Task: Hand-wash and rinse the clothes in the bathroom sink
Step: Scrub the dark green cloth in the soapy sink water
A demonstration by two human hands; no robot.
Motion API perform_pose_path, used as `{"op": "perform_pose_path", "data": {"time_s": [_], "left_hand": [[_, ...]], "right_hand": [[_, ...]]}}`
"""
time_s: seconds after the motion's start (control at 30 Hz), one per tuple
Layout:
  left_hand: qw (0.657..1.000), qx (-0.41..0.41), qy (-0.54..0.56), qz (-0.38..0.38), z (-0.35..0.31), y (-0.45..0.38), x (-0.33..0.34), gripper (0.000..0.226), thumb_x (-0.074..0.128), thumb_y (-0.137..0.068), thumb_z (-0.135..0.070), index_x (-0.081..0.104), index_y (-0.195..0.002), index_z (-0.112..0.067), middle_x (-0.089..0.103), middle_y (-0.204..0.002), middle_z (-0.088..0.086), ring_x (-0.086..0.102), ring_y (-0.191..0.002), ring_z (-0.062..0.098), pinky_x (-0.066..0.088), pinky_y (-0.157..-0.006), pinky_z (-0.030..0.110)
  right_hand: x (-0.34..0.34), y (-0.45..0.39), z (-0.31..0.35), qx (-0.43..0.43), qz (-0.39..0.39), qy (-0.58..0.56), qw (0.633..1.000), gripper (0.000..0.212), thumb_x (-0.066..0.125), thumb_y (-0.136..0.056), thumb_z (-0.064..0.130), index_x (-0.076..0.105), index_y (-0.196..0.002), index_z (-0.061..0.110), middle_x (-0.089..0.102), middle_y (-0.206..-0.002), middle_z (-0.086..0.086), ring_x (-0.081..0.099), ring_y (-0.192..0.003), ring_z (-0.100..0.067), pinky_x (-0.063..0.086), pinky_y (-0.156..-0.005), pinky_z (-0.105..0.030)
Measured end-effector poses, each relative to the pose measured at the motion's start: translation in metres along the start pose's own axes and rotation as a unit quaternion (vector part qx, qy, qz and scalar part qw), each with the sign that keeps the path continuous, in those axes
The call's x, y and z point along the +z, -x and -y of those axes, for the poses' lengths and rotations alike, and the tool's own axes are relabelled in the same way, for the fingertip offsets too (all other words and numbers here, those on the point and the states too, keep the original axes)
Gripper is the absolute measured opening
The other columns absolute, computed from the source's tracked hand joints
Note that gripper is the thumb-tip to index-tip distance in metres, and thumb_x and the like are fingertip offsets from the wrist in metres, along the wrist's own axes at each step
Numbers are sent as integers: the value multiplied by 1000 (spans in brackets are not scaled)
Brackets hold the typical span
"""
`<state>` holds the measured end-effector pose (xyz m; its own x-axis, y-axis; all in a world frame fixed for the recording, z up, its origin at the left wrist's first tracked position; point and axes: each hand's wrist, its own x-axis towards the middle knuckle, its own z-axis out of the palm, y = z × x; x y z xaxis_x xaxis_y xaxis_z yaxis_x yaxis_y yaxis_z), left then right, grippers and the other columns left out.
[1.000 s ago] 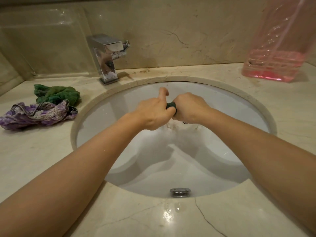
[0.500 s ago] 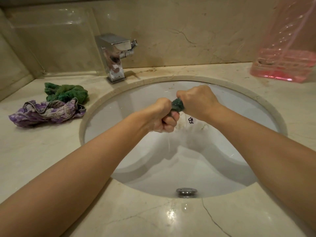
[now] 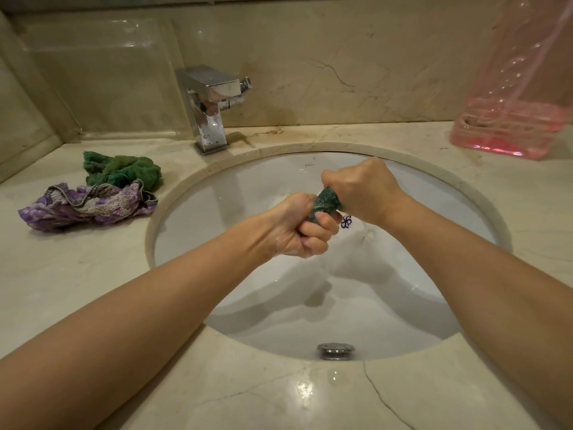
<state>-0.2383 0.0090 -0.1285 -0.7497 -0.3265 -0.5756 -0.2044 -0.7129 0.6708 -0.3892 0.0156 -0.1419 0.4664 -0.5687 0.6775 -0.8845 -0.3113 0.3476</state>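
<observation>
Lighting is warm, yellowish and fairly dim, coming from overhead. A specular glare spot sits on the marble counter (image 3: 305,387) near the front edge; the chrome faucet (image 3: 208,107) carries bright reflections. Both forearms cast soft shadows into the sink basin (image 3: 235,187). Wide-angle distortion bends the edges. Focus is acceptable; the pink bottle (image 3: 514,119) appears hazy.

I see a dark green cloth (image 3: 326,202) with a glittery speckle, a purple-and-cream lace-patterned garment (image 3: 90,204), a mottled green bundle (image 3: 124,170), a white sink (image 3: 235,193), a beige veined desk (image 3: 77,268) and a translucent pink container (image 3: 514,119).
</observation>
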Motion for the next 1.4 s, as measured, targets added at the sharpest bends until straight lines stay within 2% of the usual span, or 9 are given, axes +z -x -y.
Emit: {"op": "perform_pose_path", "data": {"time_s": [0.17, 0.4, 0.53, 0.63, 0.7, 0.77, 0.87, 1.03, 1.4], "left_hand": [[961, 148, -161, -168, -3, -8, 2, 40, 21, -105, -44, 39, -84, -14, 44, -55, 2, 27, -36, 9, 20, -39, 17], [641, 245, -679, -260, 5, -6, -16, 77, 66, -82, -27, 23, -145, -18, 40, -133, 8, 51, -109, 24, 47, -82, 34], [489, 282, -782, -263, 0, -6, -17, 67, 71, -80, -21, 39, -139, -23, 43, -134, 0, 40, -121, 19, 45, -78, 33], [445, 238, -814, -287, -5, -7, -20, 53, 70, -84, -21, 46, -132, -22, 56, -122, 0, 51, -111, 22, 42, -73, 33], [453, 194, -812, -312, -6, -7, -21, 35, 67, -89, -27, 53, -119, -17, 62, -107, 4, 57, -97, 25, 38, -66, 33], [488, 150, -798, -318, -4, -11, -19, 29, 65, -90, -39, 57, -104, -15, 60, -92, 3, 56, -84, 24, 36, -62, 30], [650, 116, -694, -286, -1, -17, -18, 28, 66, -88, -36, 52, -81, -14, 54, -74, 4, 50, -63, 21, 36, -54, 27], [890, 70, -428, -142, -9, -3, -22, 31, 57, -92, -8, 31, -80, -18, 27, -50, -3, 19, -40, 11, 17, -39, 19], [974, 49, -219, 15, -6, 12, -19, 32, 48, -92, -9, 24, -73, -21, 25, -45, -10, 5, -43, 6, 12, -33, 12]], "right_hand": [[-5, -5, 2, 143, 205, 12, 968, 10, 62, -72, 4, 59, -77, 13, 47, -58, -3, 38, -53, -24, 29, -51, -26], [-8, 1, 11, 372, 446, -171, 796, 18, 61, -83, 17, 48, -71, 15, 52, -66, -1, 47, -54, -17, 37, -50, -26], [-12, 4, 10, 446, 508, -410, 612, 27, 62, -84, 9, 39, -70, 14, 34, -47, 2, 26, -36, -12, 19, -41, -21], [-15, 5, 8, 440, 554, -486, 513, 35, 59, -87, 9, 31, -69, 20, 25, -49, 4, 17, -40, -11, 10, -42, -21], [-14, 4, 11, 423, 554, -459, 551, 33, 61, -85, 9, 34, -68, 18, 30, -47, 4, 21, -38, -12, 13, -41, -20], [-10, 2, 17, 385, 526, -348, 674, 28, 65, -82, 13, 42, -66, 15, 42, -50, 1, 34, -40, -14, 26, -42, -21], [-6, -3, 23, 313, 454, -168, 817, 25, 63, -84, 19, 47, -65, 18, 52, -66, 0, 46, -54, -17, 38, -52, -26], [-5, -6, 17, 179, 341, -41, 922, 10, 50, -86, 10, 47, -79, 17, 51, -73, -2, 49, -70, -27, 33, -60, -31], [2, 2, 1, 19, 44, -60, 997, 35, 77, -39, -8, 51, -52, 11, 34, -35, 1, 16, -37, -18, 16, -45, -16]]}}
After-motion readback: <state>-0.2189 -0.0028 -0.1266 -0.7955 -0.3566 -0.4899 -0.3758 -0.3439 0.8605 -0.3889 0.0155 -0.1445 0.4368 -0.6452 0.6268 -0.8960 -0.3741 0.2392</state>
